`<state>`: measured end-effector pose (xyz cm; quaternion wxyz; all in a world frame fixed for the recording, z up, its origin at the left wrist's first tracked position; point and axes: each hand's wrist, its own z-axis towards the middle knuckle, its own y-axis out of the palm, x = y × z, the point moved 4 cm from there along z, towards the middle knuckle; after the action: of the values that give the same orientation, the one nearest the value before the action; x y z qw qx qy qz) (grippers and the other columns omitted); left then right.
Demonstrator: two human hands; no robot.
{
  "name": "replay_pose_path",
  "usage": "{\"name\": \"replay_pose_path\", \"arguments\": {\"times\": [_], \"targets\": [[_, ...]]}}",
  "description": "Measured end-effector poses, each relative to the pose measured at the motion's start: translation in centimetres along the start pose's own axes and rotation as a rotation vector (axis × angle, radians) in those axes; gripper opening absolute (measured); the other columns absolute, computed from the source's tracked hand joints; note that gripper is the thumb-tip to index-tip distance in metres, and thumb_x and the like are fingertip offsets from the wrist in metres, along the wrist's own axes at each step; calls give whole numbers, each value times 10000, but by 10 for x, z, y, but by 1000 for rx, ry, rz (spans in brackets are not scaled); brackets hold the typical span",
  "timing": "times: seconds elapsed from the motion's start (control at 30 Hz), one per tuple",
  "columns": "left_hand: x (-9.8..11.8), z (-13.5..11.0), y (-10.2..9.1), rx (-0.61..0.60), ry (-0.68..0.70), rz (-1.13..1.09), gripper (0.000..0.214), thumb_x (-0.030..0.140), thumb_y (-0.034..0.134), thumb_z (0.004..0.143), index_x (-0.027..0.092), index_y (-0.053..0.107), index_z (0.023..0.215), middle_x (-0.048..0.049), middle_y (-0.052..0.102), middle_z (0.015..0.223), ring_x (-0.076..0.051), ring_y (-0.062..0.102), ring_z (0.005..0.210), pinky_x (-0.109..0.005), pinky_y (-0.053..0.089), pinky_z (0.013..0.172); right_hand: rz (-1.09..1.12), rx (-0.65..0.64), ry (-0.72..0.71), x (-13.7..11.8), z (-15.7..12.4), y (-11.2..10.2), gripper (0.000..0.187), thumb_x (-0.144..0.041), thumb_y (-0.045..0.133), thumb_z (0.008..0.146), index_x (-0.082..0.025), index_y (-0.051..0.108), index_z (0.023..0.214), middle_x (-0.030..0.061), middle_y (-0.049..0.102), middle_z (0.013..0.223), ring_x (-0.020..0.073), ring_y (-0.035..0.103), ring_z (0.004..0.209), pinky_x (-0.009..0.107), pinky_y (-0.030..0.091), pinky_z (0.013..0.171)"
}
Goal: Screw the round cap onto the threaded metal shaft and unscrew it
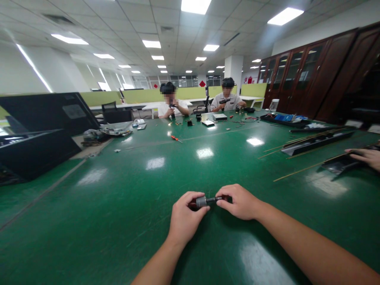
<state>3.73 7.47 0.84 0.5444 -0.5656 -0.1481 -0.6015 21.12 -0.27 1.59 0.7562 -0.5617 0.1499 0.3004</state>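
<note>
Just above the near part of the green table, my left hand (187,215) is closed around the thick end of a grey metal cylinder with a thin dark shaft (201,202). The shaft points right, and the thumb and fingers of my right hand (239,202) pinch its far end. Held roughly level between both hands, the part is partly covered by fingers. Its exact kind cannot be made out.
An orange-handled screwdriver (175,138) lies on the green table (133,221). Black monitors (53,113) stand left. Thin rods and a black channel (314,144) lie right, near another person's hand (366,156). Two people sit opposite among small parts and a white box (219,117).
</note>
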Motion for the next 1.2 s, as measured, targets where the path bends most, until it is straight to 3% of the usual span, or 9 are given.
{"name": "replay_pose_path", "arguments": {"times": [1.2], "targets": [[-7,0,0,16,-32,-20,271,215,753,675,231,724,944,-24,697,961,-206,656,866,-324,526,763,11,-17,47,9,0,-4,131,-239,600,858,-174,712,876,21,689,765,144,616,690,245,411,659]]}}
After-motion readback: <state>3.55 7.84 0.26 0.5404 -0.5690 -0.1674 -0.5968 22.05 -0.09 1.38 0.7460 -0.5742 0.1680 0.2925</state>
